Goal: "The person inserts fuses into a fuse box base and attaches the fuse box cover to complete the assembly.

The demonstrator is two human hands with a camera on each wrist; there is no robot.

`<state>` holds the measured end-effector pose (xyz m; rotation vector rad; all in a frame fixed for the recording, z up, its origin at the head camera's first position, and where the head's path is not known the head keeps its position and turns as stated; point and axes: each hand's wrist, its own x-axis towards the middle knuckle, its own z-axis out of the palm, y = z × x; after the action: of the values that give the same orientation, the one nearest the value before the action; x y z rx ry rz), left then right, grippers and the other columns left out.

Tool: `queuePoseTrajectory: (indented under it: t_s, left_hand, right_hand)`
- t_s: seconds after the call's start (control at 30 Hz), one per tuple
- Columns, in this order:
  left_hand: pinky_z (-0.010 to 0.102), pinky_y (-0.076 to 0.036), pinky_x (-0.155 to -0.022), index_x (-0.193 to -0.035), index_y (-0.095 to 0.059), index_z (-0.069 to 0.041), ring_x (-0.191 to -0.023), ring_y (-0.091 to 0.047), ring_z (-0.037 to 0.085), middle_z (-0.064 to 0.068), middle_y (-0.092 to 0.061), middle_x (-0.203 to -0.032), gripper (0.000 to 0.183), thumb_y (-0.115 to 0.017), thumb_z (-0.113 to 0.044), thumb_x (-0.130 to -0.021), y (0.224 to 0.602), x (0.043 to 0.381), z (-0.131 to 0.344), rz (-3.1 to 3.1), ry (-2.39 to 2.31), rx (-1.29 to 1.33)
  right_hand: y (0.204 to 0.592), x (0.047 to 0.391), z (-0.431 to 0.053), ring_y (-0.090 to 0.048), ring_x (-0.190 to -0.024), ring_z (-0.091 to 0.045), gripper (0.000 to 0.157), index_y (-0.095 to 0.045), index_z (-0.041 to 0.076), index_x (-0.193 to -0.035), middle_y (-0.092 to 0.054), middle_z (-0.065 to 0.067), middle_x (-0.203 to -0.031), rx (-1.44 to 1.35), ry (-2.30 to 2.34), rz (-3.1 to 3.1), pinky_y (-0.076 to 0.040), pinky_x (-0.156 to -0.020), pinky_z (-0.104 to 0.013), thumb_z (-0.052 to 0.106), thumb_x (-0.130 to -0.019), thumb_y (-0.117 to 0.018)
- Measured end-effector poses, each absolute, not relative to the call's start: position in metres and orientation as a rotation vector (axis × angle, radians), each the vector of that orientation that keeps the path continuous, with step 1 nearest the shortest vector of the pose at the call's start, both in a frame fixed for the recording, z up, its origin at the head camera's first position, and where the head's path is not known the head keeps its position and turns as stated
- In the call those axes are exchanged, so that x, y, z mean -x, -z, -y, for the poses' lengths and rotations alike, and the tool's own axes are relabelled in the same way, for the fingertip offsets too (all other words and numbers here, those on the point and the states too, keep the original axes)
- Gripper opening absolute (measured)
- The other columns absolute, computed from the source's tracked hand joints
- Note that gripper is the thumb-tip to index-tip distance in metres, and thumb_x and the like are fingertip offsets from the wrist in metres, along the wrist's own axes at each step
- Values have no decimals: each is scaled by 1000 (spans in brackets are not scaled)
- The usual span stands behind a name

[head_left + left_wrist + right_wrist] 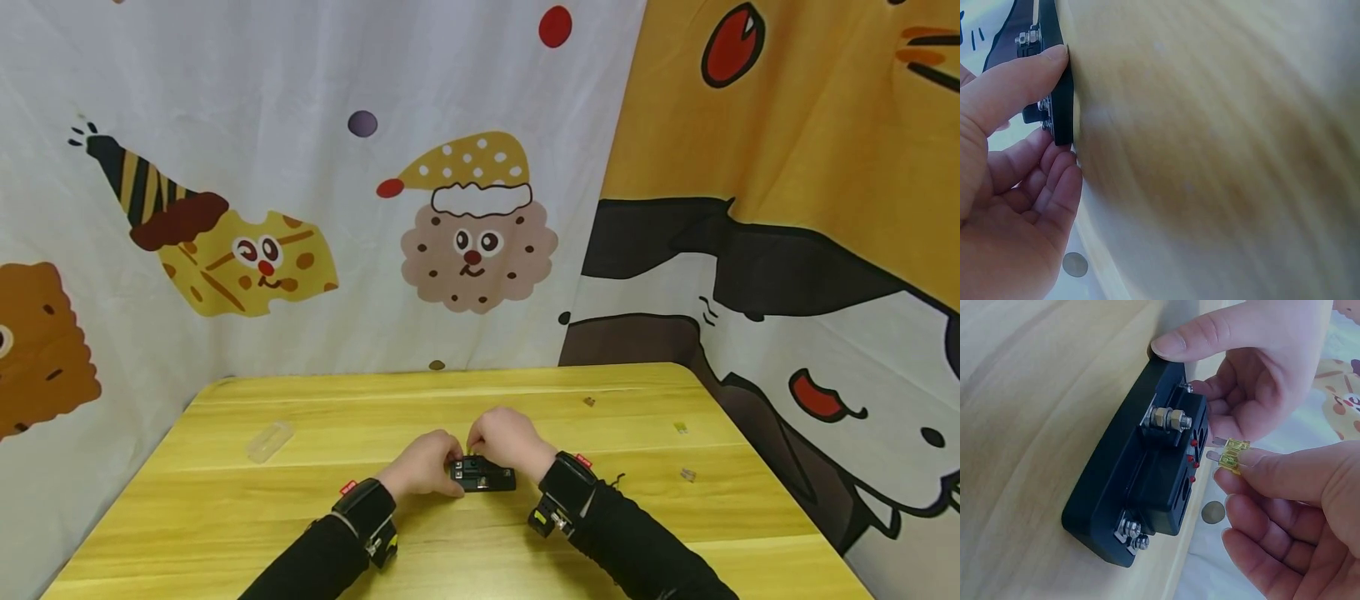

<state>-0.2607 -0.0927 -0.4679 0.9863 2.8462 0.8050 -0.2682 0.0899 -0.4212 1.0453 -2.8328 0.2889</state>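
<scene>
A black fuse block [487,478] with metal studs and nuts lies on the table between the two hands. My left hand [426,463] grips its left end, thumb on the base edge and fingers curled at the far side, as the left wrist view shows on the block's base [1063,106]. Between thumb and index finger, my right hand [1310,506] pinches a yellow blade fuse [1233,456]. The fuse's metal prongs point at the block's slotted top, just short of it. Several small red lamps [1193,460] sit along that top, near the slots.
On the left of the wooden table [225,517] lies a clear plastic case [270,442]. Over at the right are a small brown piece [589,402], a yellow-green piece [681,428] and a pale brownish piece [687,475]. A printed curtain [300,100] hangs behind.
</scene>
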Motion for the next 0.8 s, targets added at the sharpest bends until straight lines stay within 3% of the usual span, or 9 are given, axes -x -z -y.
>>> queuePoseTrajectory:
  t_s: [0.8]
  left_hand:
    - [26,-43,-66,-84,-63,-7,-69,-46,10,-1,-54,-79,41,-87,-26,-57,469,261,93,-2847,-800,-992]
  right_hand:
    - [426,267,-85,-59,-68,-6,10,-75,22,-77,-66,11,-75,-1074,-203,2809,-46,-58,-21,14,-80,-70]
